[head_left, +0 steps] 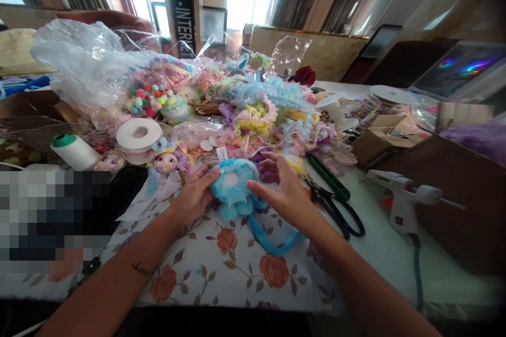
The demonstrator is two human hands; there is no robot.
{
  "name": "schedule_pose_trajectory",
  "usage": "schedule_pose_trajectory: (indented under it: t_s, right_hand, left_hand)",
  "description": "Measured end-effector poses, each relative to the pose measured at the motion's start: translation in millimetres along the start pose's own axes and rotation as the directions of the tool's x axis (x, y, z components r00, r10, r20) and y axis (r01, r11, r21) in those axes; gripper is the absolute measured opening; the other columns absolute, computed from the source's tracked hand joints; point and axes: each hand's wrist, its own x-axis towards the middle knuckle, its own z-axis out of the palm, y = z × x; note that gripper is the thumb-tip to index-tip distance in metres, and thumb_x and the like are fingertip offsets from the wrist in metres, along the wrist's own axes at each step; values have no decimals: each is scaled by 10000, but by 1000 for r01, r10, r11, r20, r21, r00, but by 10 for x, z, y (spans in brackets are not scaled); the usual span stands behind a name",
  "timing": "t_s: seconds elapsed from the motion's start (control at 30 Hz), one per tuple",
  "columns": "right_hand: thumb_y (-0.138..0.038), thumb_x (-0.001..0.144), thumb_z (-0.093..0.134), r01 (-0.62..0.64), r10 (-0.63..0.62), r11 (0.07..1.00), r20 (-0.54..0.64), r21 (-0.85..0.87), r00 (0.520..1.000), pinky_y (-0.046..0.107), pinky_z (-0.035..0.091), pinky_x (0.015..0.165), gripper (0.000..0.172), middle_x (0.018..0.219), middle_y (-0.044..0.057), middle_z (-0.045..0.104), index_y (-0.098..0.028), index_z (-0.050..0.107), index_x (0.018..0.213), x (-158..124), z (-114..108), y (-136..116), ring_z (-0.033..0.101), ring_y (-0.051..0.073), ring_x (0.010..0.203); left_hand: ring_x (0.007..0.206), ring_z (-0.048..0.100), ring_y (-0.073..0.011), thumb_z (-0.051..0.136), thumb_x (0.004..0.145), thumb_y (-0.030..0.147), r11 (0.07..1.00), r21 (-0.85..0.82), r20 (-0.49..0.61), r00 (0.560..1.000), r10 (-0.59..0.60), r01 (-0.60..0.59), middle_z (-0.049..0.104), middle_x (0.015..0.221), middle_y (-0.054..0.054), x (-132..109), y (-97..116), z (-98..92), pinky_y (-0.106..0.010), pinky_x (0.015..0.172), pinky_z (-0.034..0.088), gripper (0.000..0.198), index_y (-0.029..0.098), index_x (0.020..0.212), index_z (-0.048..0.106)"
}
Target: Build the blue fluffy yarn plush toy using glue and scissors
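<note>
A fluffy light-blue plush piece (233, 187) with a pale round patch is held just above the flowered cloth. My left hand (200, 187) grips its left edge between thumb and fingers. On its right side, my right hand (282, 184) has its fingers spread and curved, with the thumb tip at the fluffy edge; I cannot tell if it touches. A thick blue fuzzy strand (276, 246) curls from beneath the piece toward my right wrist. A small white tag (222, 154) shows at the top of the piece.
Black-handled scissors (336, 210) and a green tool (328, 176) lie to the right, near a glue gun (403, 200) and a cardboard box (454, 210). Behind the hands are ribbon spools (139, 134), a thread cone (75, 151), doll heads and heaped ruffled trims (272, 95).
</note>
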Motion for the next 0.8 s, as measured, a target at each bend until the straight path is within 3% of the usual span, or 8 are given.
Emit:
schedule_pose_trajectory:
  t_s: [0.17,0.27,0.37,0.43,0.5,0.6,0.7,0.8]
  right_hand:
    - [-514,719,830,-246,167,893,230,377,959,427,588,898,681,1205,85,697,-258,542,1281,13,235,20,689,285,1083]
    - [-443,699,856,-306,205,802,244,514,948,390,584,891,587,1133,48,732,-254,605,1195,-76,317,34,698,266,1057]
    - [-416,687,861,-355,266,731,236,583,935,368,589,823,542,1020,28,747,-244,628,1145,-114,356,64,716,245,941]
    - [-409,677,859,-358,294,730,204,582,934,363,587,812,530,1010,27,745,-239,636,1127,-104,352,112,712,244,929]
    - [-416,665,854,-327,296,776,146,540,944,370,582,818,539,1021,33,739,-233,633,1121,-86,332,169,704,253,946]
    - [-445,669,831,-264,261,858,68,441,963,396,571,841,566,1042,48,723,-220,607,1138,-73,299,225,690,268,964]
    - [-464,698,795,-211,220,917,11,338,975,418,557,876,579,1077,69,712,-203,580,1168,-87,291,214,681,273,970]
    - [-467,721,772,-168,174,953,-4,254,985,425,553,876,589,1072,73,717,-200,566,1203,-120,308,175,677,275,955]
  left_hand:
    - [729,675,-160,896,689,504,995,82,49,997,56,-60,696,863,-10,-16,-12,-3,-238,584,558,577,203,1090,609]
    - [681,627,-138,850,724,567,970,209,66,991,116,-128,658,847,5,-2,-60,-41,-235,568,525,613,224,1160,592]
    - [767,637,-165,779,773,627,874,421,82,970,230,-243,663,926,-36,12,-104,-93,-253,615,528,605,217,1186,607]
    - [950,658,-205,735,833,596,750,560,69,922,382,-352,670,1054,-78,14,-112,-118,-274,724,556,521,214,1171,627]
    - [1099,637,-216,715,891,490,598,657,69,826,559,-459,660,1147,-90,8,-103,-129,-287,838,559,373,218,1137,647]
    - [1034,659,-177,693,928,307,377,727,175,685,707,-574,686,1062,-62,-12,-90,-122,-266,831,562,127,219,1019,683]
    - [934,683,-154,679,928,212,230,731,328,626,707,-642,715,985,-50,-35,-103,-97,-239,751,572,33,211,945,707]
    - [925,696,-155,657,937,183,165,746,360,599,715,-645,740,975,-53,-46,-120,-81,-243,754,579,87,212,978,729]
